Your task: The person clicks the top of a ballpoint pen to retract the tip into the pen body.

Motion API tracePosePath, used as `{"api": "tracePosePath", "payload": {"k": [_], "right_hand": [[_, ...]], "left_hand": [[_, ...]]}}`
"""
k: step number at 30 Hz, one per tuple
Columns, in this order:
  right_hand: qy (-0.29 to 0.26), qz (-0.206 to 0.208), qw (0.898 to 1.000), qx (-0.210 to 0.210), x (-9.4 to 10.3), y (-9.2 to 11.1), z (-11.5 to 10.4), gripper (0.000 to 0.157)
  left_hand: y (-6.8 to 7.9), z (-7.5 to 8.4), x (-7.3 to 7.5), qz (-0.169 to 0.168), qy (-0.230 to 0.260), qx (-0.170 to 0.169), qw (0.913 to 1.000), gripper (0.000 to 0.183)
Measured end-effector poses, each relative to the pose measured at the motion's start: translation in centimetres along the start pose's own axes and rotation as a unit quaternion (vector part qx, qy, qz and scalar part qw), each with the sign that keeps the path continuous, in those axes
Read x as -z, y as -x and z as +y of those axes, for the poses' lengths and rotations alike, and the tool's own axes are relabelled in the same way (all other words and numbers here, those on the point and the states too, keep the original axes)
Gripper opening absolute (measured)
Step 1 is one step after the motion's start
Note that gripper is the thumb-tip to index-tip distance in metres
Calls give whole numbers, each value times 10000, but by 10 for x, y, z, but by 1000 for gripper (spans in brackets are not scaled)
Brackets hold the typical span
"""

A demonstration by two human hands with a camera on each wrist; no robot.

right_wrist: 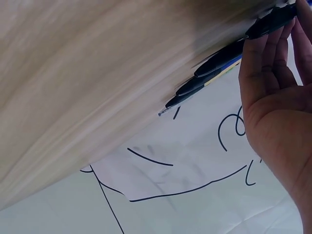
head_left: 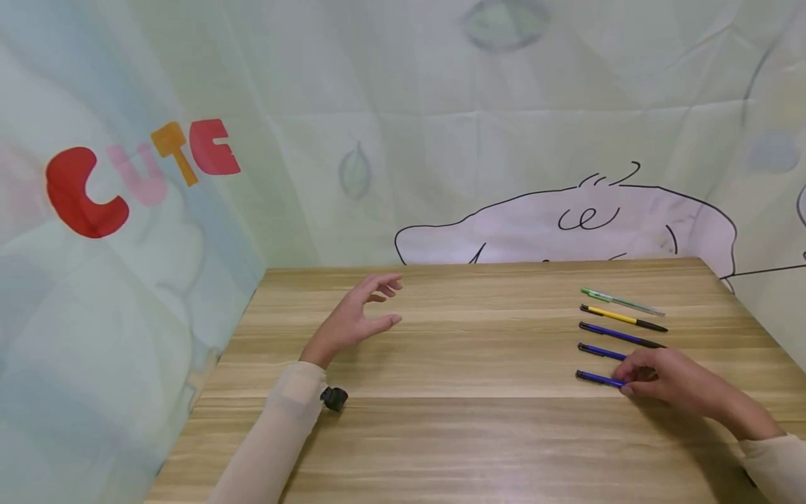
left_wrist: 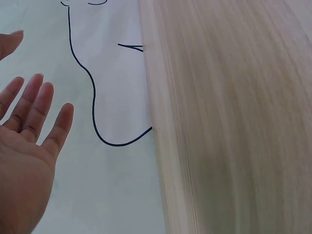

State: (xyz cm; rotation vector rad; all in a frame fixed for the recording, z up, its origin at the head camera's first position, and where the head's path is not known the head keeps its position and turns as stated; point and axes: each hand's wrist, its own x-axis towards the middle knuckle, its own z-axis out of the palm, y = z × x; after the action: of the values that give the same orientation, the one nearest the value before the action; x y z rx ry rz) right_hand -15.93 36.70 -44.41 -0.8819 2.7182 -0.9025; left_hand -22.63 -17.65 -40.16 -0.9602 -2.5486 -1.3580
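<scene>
My right hand (head_left: 676,383) is at the right side of the table, thumb and fingers pinching the nearest blue pen (head_left: 593,379). Its black end (right_wrist: 270,22) shows beside the fingers in the right wrist view. Just behind lies a second blue pen (head_left: 600,351), partly hidden by the hand. Farther back, in a row, are a third blue pen (head_left: 617,334), a yellow pen with a black end (head_left: 620,316) and a clear green pen (head_left: 620,301). Over the table's left half hovers my left hand (head_left: 352,318), fingers spread and loosely bent, holding nothing.
The wood-grain table (head_left: 453,448) meets a printed cloth backdrop (head_left: 302,189) along its far edge. Cloth with coloured letters (head_left: 214,147) hangs on the left. A small black device (head_left: 334,399) is worn on the left wrist.
</scene>
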Motion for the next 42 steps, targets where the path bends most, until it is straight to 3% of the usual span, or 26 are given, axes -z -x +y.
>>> {"api": "tracePosePath", "payload": {"k": [7, 13, 17, 29, 42], "right_hand": [[242, 146, 9988, 397, 2, -3, 0, 12], [64, -63, 9993, 373, 8, -8, -5, 13], [53, 65, 9989, 453, 11, -12, -11, 14], [-186, 247, 9981, -528, 15, -22, -31, 12], [-992, 392, 9918, -698, 14, -42, -46, 17]], "left_hand": [[-2, 3, 0, 18, 28, -24, 10000, 67], [-4, 3, 0, -8, -22, -89, 10000, 66], [-6, 3, 0, -10, -15, -113, 9999, 66], [-10, 7, -2, -20, -2, -277, 9996, 69], [-23, 16, -12, 17, 92, -530, 9986, 67]]}}
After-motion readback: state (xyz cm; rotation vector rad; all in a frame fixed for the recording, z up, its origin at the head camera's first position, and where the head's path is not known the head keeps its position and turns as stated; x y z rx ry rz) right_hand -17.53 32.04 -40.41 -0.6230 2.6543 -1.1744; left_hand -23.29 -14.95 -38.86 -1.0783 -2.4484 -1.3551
